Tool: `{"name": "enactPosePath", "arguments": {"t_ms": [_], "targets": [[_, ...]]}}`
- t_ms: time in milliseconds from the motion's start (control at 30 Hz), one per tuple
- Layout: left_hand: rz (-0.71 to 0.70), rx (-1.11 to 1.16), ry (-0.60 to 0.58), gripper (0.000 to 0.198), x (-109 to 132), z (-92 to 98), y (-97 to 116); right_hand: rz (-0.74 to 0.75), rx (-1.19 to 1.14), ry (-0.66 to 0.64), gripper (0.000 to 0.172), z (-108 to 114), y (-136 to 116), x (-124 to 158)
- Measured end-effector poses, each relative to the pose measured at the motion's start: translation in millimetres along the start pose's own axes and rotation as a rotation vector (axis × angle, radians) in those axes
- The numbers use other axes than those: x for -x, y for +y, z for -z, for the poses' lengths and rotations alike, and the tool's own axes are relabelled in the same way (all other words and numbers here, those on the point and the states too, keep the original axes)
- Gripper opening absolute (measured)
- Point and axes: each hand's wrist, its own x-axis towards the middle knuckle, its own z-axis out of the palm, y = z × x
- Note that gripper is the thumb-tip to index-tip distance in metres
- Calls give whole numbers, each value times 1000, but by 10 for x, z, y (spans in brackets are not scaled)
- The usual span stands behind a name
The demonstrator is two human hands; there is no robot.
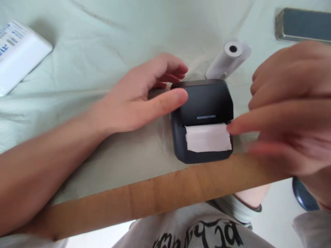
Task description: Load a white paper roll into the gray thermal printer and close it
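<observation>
A black label printer (207, 103) lies near the table's front edge, its lid lettered NIIMBOT. A strip of white paper (209, 137) with torn edges lies over its front part, just below the lid. My left hand (144, 93) is around the printer's upper left corner, thumb on the lid and fingers beyond its far side. My right hand (289, 110) is at the right, blurred by motion. Its index finger reaches out to the right edge of the paper, with the other fingers curled and the thumb apart below; I see nothing held in it.
Behind the printer lies a white paper roll (222, 62) with a loose end. A dark rectangular box (305, 24) is at the far right, and a white package (22, 51) with printed labels is at the far left. The wooden table edge (155, 196) runs along the front.
</observation>
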Motion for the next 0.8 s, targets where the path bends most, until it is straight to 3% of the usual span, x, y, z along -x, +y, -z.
{"name": "enactPosePath", "arguments": {"t_ms": [133, 267, 433, 600, 800], "targets": [[23, -104, -94, 69, 12, -28, 30, -70, 85, -61, 65, 28, 97, 87], [37, -64, -117, 54, 0, -37, 103, -141, 29, -91, 67, 17, 121, 170], [48, -55, -150, 56, 2, -30, 134, -164, 41, -180, 65, 10, 62, 171], [39, -201, -174, 78, 43, 91, 46, -202, -51, -177, 75, -60, 166, 108], [-54, -374, -330, 104, 7, 256, -46, -273, -21, -356, 100, -9, 351, 141]]}}
